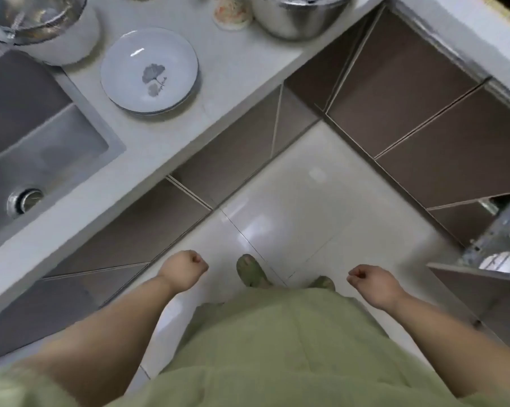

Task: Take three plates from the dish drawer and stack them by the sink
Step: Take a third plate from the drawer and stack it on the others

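Note:
A stack of white plates [149, 70] with a grey leaf print rests on the white counter [239, 69], just right of the grey sink [42, 148]. At the right edge the dish drawer [494, 254] stands pulled out, with white dishes showing in its wire rack. My left hand [185, 270] is a closed fist over the floor, below the counter front, holding nothing. My right hand [371, 284] is also curled closed and holds nothing, a short way left of the drawer.
A metal strainer over a white bowl [42, 24] and a steel pot [300, 13] stand at the counter's back. Brown cabinet fronts [409, 92] line two sides of the corner. My feet in green slippers [252, 270] stand on glossy white floor tiles.

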